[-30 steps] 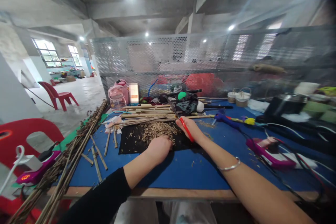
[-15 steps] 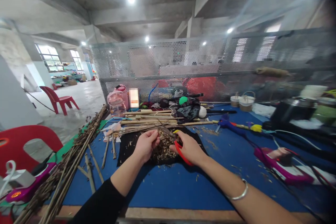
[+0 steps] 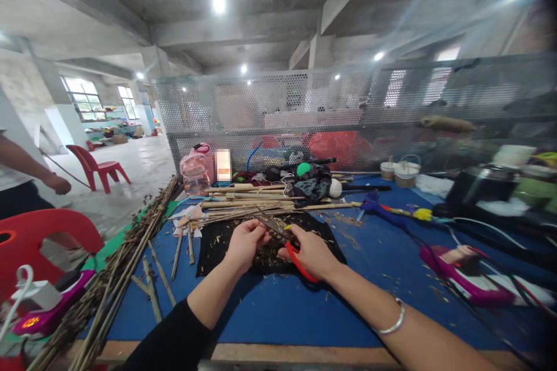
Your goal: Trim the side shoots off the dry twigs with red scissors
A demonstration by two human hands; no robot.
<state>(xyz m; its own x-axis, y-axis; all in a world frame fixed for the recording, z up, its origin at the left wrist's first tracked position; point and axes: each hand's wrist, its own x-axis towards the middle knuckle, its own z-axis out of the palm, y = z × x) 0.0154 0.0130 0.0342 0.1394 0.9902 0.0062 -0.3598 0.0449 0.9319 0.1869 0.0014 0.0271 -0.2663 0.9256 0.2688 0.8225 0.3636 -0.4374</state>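
My right hand grips red-handled scissors whose dark blades point up and left toward my left hand. My left hand is closed in a pinch on a small piece of stick at the blade tips. Both hands hover over a black cloth covered with a heap of small cut wood chips. The cloth lies on a blue table mat.
Long thin sticks lie along the table's left edge, and cut bamboo lengths lie behind the cloth. A pink bottle, purple glue guns, cables and small baskets crowd the back and right. Another person's arm shows at far left, near red chairs.
My left hand rose from the chip pile and met the scissors. My right hand drew the scissors back toward me over the cloth. A person came into view at far left.
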